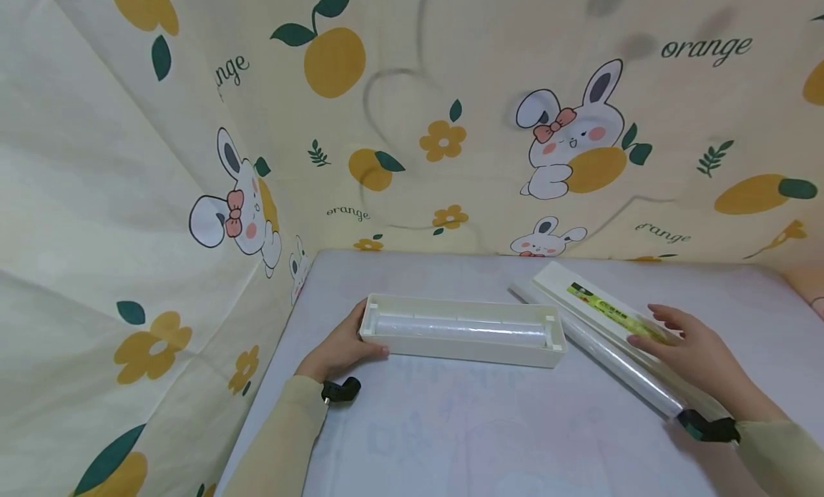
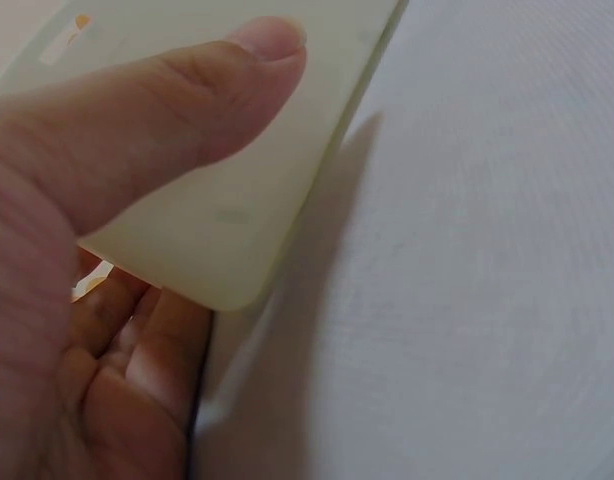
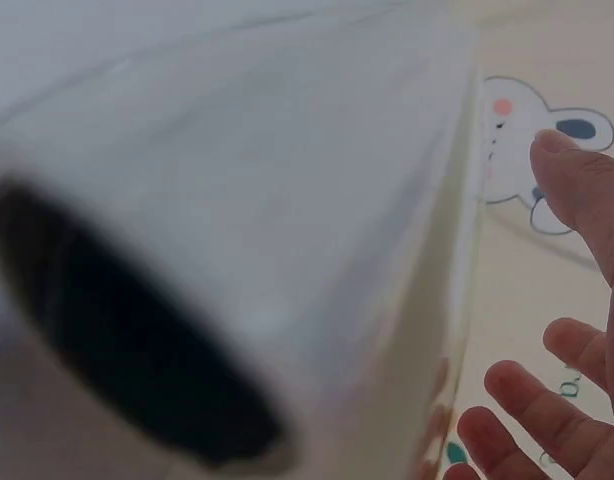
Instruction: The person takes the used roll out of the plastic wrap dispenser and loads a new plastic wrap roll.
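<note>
A long cream plastic box (image 1: 460, 355) sits on the table with a roll of clear plastic film (image 1: 450, 329) lying inside. My left hand (image 1: 344, 347) grips the box's left end, its thumb (image 2: 237, 75) on the front wall and its fingers around the end. To the right, a long white lid-like piece (image 1: 556, 279) with a green and yellow label (image 1: 605, 307) lies slantwise. Alongside it is a second film roll (image 1: 618, 357), its dark hollow end (image 3: 137, 330) large in the right wrist view. My right hand (image 1: 698, 347) is over the labelled piece, fingers spread and holding nothing.
The white-covered table (image 1: 450, 425) meets a cream curtain (image 1: 489, 125) printed with rabbits and oranges at the back. Another curtain panel (image 1: 84, 232) borders the left side. A bit of skin (image 1: 805, 286) shows at the right edge.
</note>
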{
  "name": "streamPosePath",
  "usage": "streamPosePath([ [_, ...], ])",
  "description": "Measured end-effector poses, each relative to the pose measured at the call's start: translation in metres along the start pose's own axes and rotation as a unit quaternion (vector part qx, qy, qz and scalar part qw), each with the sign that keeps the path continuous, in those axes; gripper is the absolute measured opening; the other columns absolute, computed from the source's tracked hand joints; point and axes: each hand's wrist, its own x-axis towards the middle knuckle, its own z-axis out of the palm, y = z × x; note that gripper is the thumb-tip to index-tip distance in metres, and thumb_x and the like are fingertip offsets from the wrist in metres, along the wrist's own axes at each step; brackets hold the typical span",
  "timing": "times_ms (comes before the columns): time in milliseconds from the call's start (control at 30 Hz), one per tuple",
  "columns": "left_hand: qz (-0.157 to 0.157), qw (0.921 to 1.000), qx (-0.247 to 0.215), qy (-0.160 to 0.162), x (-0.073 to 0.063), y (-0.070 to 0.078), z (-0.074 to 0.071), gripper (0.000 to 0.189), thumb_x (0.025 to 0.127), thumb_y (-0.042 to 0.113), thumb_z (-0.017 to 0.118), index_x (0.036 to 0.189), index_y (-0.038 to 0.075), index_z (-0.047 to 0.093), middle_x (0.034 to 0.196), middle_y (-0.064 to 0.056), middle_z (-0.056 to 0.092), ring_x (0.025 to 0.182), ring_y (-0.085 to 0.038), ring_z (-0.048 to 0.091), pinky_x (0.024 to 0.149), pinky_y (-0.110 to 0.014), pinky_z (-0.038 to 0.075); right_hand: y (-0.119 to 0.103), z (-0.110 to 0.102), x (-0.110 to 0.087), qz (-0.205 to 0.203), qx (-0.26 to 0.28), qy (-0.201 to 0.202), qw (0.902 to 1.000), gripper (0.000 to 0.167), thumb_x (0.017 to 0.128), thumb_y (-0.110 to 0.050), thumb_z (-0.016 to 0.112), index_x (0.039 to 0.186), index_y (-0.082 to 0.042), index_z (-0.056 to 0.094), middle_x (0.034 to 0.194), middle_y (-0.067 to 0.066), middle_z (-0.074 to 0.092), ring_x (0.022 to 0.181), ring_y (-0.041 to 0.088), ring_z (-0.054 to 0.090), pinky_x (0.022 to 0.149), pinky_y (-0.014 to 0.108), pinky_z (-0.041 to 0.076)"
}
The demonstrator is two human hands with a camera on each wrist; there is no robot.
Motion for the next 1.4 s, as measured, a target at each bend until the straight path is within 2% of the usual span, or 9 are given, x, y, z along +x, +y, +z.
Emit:
streamPosePath([
  [300, -0.013, 0.9999, -0.001, 0.001, 0.000, 0.001, 0.000, 0.106, 0.072, 0.011, 0.086, 0.152, 0.030, 0.019, 0.139, -0.003, 0.043, 0.119, -0.030, 0.047, 0.103, -0.053, 0.034, 0.016, 0.004, 0.000, 0.011, -0.006, -0.007, 0.9999, 0.109, 0.079, -0.067, 0.064, 0.149, 0.004, 0.022, 0.143, 0.038, 0.028, 0.122, 0.060, 0.029, 0.085, 0.073, 0.030],
  [700, -0.016, 0.9998, 0.006, 0.006, -0.002, 0.004, 0.001, 0.107, 0.072, 0.011, 0.086, 0.153, 0.030, 0.018, 0.141, -0.003, 0.043, 0.121, -0.029, 0.046, 0.104, -0.053, 0.033, 0.019, 0.007, -0.001, 0.023, -0.014, -0.014, 0.9995, 0.113, 0.078, -0.069, 0.063, 0.149, 0.007, 0.018, 0.142, 0.042, 0.024, 0.123, 0.063, 0.023, 0.088, 0.074, 0.027],
  [1000, -0.011, 0.9999, 0.006, 0.005, -0.002, 0.003, 0.001, 0.107, 0.073, 0.011, 0.086, 0.153, 0.029, 0.018, 0.140, -0.003, 0.043, 0.119, -0.029, 0.047, 0.103, -0.052, 0.034, 0.026, 0.010, 0.002, 0.039, -0.017, -0.039, 0.9983, 0.117, 0.078, -0.072, 0.061, 0.150, 0.007, 0.012, 0.142, 0.044, 0.017, 0.124, 0.065, 0.017, 0.087, 0.076, 0.024],
  [1167, -0.010, 0.9999, 0.000, 0.003, -0.003, 0.004, 0.001, 0.107, 0.073, 0.009, 0.085, 0.153, 0.029, 0.018, 0.141, -0.004, 0.043, 0.118, -0.029, 0.048, 0.103, -0.052, 0.035, 0.032, 0.012, 0.004, 0.047, -0.027, -0.052, 0.9971, 0.118, 0.078, -0.073, 0.059, 0.150, 0.005, 0.010, 0.141, 0.045, 0.016, 0.122, 0.066, 0.018, 0.084, 0.077, 0.026],
  [1400, -0.006, 1.0000, -0.001, 0.000, 0.001, 0.000, 0.000, 0.107, 0.072, 0.009, 0.085, 0.153, 0.026, 0.018, 0.142, -0.005, 0.042, 0.120, -0.030, 0.047, 0.104, -0.053, 0.034, 0.036, 0.014, 0.007, 0.035, -0.067, -0.049, 0.9960, 0.115, 0.078, -0.074, 0.058, 0.150, 0.005, 0.015, 0.137, 0.046, 0.025, 0.115, 0.065, 0.029, 0.076, 0.074, 0.032],
])
